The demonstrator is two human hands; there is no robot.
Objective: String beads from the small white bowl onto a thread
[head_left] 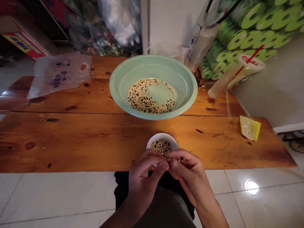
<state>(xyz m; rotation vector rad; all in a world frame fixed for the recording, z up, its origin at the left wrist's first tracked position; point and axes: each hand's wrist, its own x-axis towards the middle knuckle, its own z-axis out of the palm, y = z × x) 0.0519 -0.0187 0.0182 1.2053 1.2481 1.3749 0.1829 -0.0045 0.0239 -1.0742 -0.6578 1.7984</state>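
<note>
My left hand [142,177] and my right hand [190,174] meet just in front of a small white bowl [158,138] of mixed light and dark beads at the table's near edge. Both hands are closed in a pinch, fingertips touching. A few small beads show between the fingers of my right hand. Behind the small bowl stands a large pale green basin [152,63] with a ring of the same mixed beads [142,98] on its bottom.
The low wooden table [71,139] also bears a printed plastic bag [59,74] at the back left, a tipped drink cup with a red straw [237,71] and a yellow packet [250,127] on the right. Green rolls [249,28] are stacked behind. White floor tiles lie below.
</note>
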